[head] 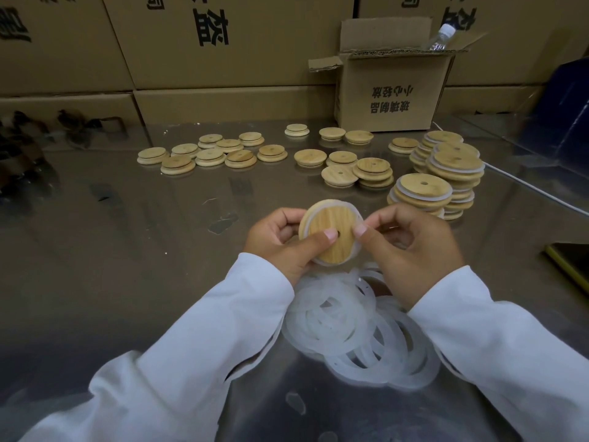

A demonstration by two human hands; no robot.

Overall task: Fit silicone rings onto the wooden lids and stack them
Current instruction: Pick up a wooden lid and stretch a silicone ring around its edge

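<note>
Left hand (pixel 280 240) grips the wooden lid (pixel 331 234) up off the table (pixel 127 234). Thumb flat on the face just beside the centre hole, fingers curled behind. Right hand (pixel 411 247) pinches the silicone ring (pixel 353 208) at the lid's right rim, thumb tip on the edge, other fingers curled in back. Ring looks on most of the way round; white shows along top-right & bottom edge. Can't tell if it's in the groove all round, back side hidden. Lid hangs above the ring pile (pixel 350 327), close to the person, w/ finished stacks (pixel 446 173) further out on the right & loose lids (pixel 207 154) across the far side.

Risks, imo:
- Ring seats uneven or twists if the thumb works one spot only, then pops off on release.
- Smooth wood slips, lid drops into the pile & snags other rings.
- The stacks look offset, so a lid set down off-centre could tip one.
</note>
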